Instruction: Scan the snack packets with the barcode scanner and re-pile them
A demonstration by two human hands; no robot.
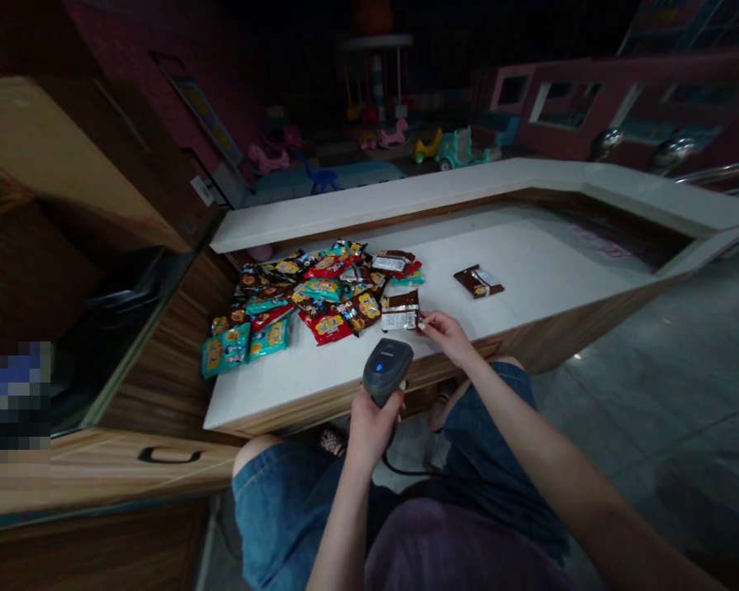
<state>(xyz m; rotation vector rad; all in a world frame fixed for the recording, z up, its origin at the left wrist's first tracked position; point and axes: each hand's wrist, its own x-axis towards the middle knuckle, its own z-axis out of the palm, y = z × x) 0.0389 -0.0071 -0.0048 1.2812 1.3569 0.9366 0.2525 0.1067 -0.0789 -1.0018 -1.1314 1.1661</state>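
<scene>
My left hand [373, 427] is shut around the grip of a black handheld barcode scanner [387, 369], whose head points forward and shows a small blue light. My right hand [447, 336] pinches the edge of a brown-and-white snack packet [400, 312], which lies just beyond the scanner on the white counter [530, 267]. To the left of that packet is a heap of several colourful snack packets [296, 300] in teal, red and brown. A single brown packet [479, 281] lies apart to the right.
A raised white ledge [369, 201] borders the counter's far side. A cardboard box [67, 156] stands at the left, above a wood-veneer drawer front [163, 454]. A scanner cable [400, 468] hangs below the counter edge. Toy ride-ons [459, 148] stand in the dim background.
</scene>
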